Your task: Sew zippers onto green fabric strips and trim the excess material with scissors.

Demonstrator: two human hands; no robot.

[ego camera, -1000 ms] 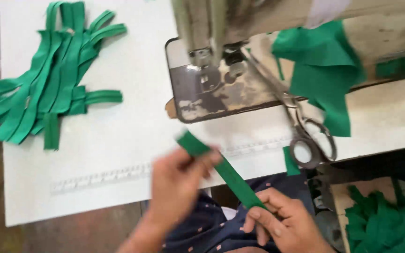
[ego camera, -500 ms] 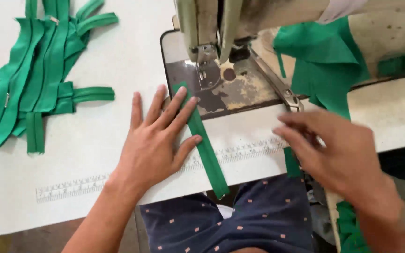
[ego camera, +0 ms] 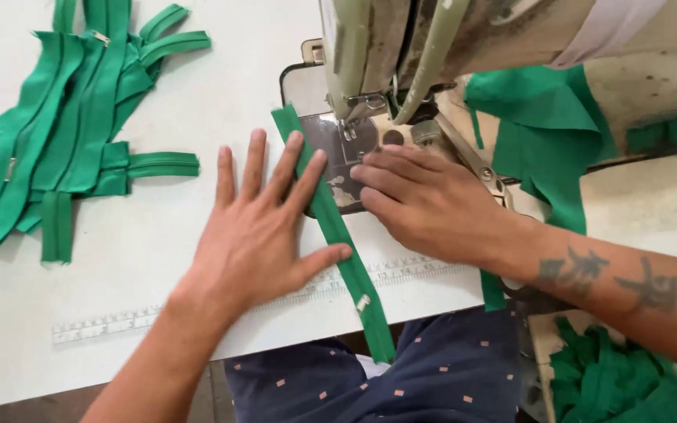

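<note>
Far left: pile of green zippers (ego camera: 64,125) on desk (ego camera: 158,258), untouched. Left hand (ego camera: 264,227) flat, fingers spread, pinning green zipper strip (ego camera: 331,219). Right hand (ego camera: 425,204), half second ago away right, now flat beside presser foot (ego camera: 350,129); nothing gripped, strip aligned under needle.

No packages, signs or screens in view, sole printed marking a measuring strip (ego camera: 221,301) with dark graduations, long, narrow, fixed flat along the near edge of the white worktable (ego camera: 197,117), partly covered by a hand and green strip
</note>
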